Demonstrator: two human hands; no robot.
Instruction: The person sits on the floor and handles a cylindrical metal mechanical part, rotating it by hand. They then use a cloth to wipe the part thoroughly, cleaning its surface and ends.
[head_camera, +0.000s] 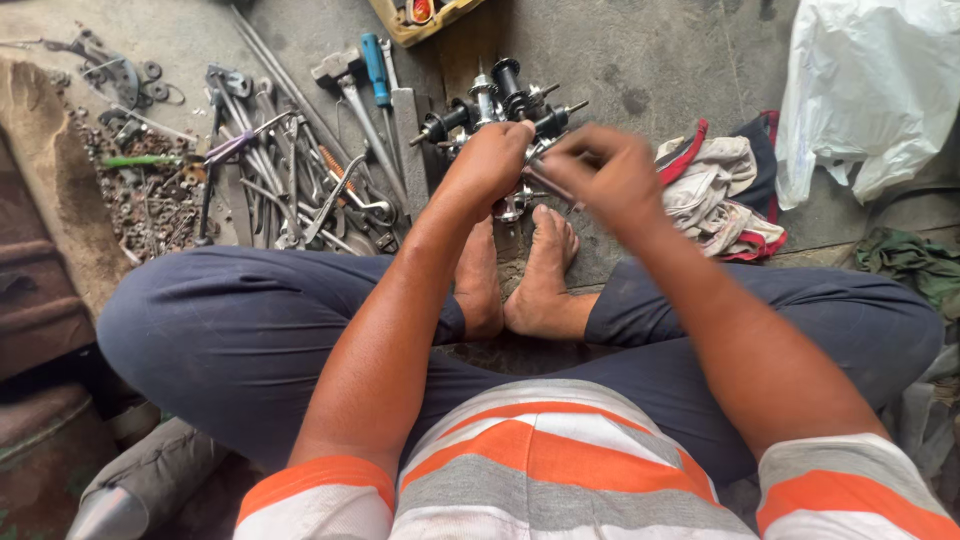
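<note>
You sit on a grey, stained concrete floor (620, 60). On it lie a spread of steel wrenches and pliers (290, 170), a heap of rusty nuts and washers (145, 200), black-and-silver wheel hubs (500, 100), a crumpled cloth rag (715, 190), a white plastic bag (865, 90).

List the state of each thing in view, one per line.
Left hand: closed on a metal part.
Right hand: blurred, gripping a thin metal rod.
Wheel hubs: piled on the floor.
Hand tools: scattered loose.
Rag: crumpled.
White plastic bag: slumped.

I see a grey concrete floor (650, 60) in daylight, strewn with scattered hand tools (290, 170), rags (715, 195) and a white plastic bag (865, 90).
</note>
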